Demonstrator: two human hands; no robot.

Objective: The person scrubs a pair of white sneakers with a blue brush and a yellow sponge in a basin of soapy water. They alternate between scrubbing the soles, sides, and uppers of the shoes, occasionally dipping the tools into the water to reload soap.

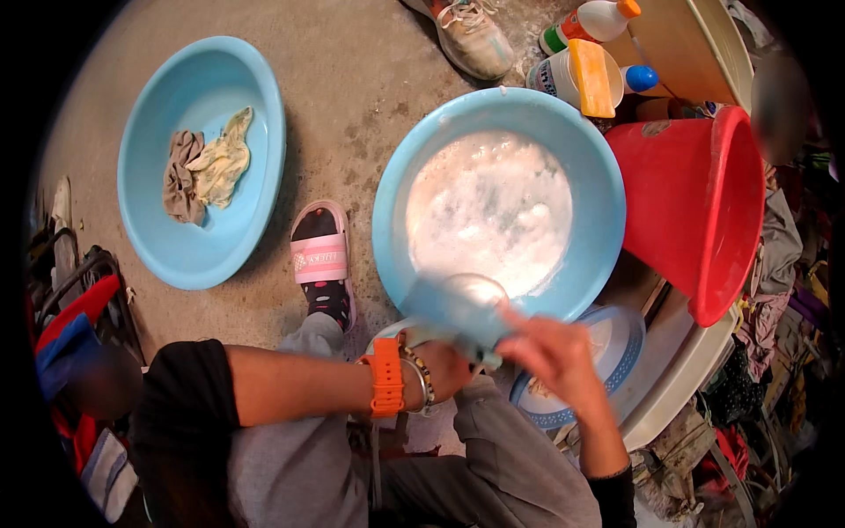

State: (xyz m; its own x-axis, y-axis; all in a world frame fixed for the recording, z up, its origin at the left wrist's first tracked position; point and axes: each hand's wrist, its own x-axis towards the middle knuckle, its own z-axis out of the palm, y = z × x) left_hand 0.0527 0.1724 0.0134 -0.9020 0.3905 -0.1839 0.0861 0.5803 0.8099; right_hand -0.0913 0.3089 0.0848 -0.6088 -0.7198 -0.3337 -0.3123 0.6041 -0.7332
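Note:
A blurred light-blue item [443,305] is held up over the near rim of a blue plastic basin [597,198]. My left hand [447,367], with an orange watch strap and bracelets at its wrist, grips it from below; my left fingers are mostly hidden. The fingers of my right hand [556,353] meet the item's right edge, blurred, so their hold is unclear. White suds [485,211] cover the water in the basin. Behind my right hand, a white plate-like dish with a blue patterned rim [628,360] is partly covered.
Left on the concrete floor stands another blue basin [259,79] with brown cloth [181,181] and pale yellow cloth [224,162]. A red bucket [667,191] tilts at right. An orange bar [591,76] rests on a white tub [561,79], near a bottle [597,23] and someone's shoe [472,43].

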